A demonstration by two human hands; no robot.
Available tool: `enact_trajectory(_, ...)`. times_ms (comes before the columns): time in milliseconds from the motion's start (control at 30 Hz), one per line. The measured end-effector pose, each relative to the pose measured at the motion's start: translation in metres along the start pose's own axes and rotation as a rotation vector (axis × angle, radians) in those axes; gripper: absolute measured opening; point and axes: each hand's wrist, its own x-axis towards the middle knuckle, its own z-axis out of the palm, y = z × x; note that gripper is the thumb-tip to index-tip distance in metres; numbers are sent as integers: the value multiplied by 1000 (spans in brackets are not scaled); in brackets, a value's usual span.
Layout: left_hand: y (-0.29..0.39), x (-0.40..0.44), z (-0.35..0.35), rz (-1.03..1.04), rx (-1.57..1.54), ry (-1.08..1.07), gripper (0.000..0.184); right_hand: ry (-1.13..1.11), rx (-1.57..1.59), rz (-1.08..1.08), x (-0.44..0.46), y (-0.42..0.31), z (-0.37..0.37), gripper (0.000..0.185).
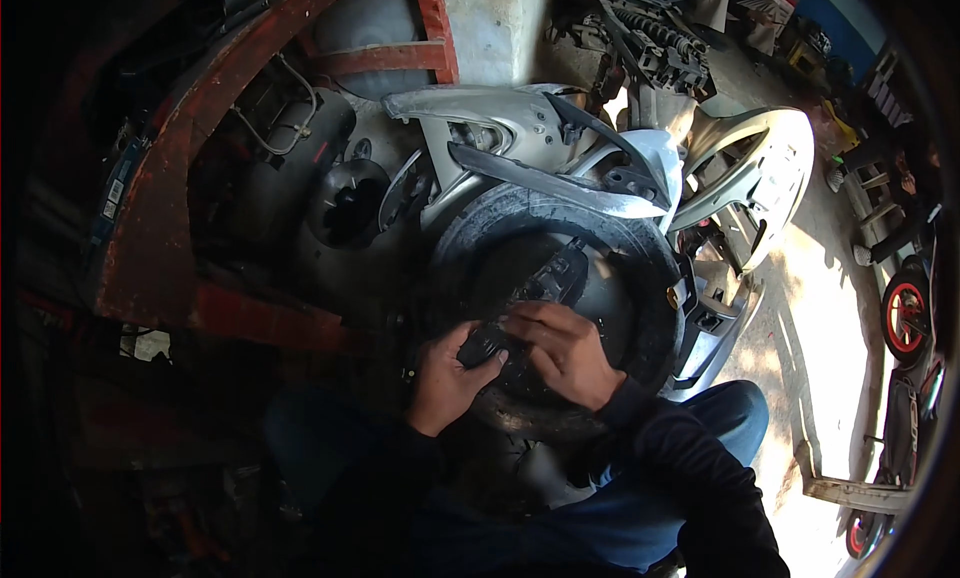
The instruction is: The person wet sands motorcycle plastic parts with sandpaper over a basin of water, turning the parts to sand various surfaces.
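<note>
My left hand (pixel 446 380) is closed around a small, dark, rounded part (pixel 482 346), its thumb along the near side. Too little light falls on the part to tell its kind. My right hand (pixel 568 356) meets it from the right, with bent fingers pinched at the part's upper right edge. Both hands are over the near left side of a black tyre (pixel 468 228) lying flat. Inside the tyre ring, just beyond my right fingers, lies a longer black plastic piece (pixel 560 276).
Silver motorcycle fairing panels (pixel 490 108) lean over the tyre's far side. A pale curved panel (pixel 795 168) stands to the right. On the left rises a rusty red metal frame (pixel 150 218). A shock absorber (pixel 660 28) lies at the back. Far right is a red-rimmed wheel (pixel 904 316).
</note>
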Motion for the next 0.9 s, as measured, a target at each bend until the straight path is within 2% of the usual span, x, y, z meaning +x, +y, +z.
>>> enact_trajectory(67,3,1,-1,-10,2,-23,27,-14,-38,-8,-1,17,-1,39)
enact_trajectory(133,7,2,0,-22,23,-11,29,16,-147,82,2,13,0,41)
enact_trajectory(400,6,6,3,42,71,-6,29,65,-64,150,-6,-4,4,45)
enact_trajectory(433,5,6,2,67,94,-12,30,93,-66,92,-6,-14,9,44)
enact_trajectory(567,15,5,7,-44,-15,-28,31,112,-208,177,-2,16,5,47)
enact_trajectory(600,11,7,8,23,32,-28,31,113,-212,172,0,11,6,47)
enact_trajectory(633,9,8,9,86,78,-28,32,100,-162,140,1,-2,7,47)
enact_trajectory(700,13,5,9,69,75,-17,29,17,-57,118,0,0,1,48)
enact_trajectory(800,16,8,9,50,76,-10,26,47,-149,169,2,20,2,49)
enact_trajectory(900,11,14,8,36,64,-24,25,20,-71,116,5,8,-4,48)
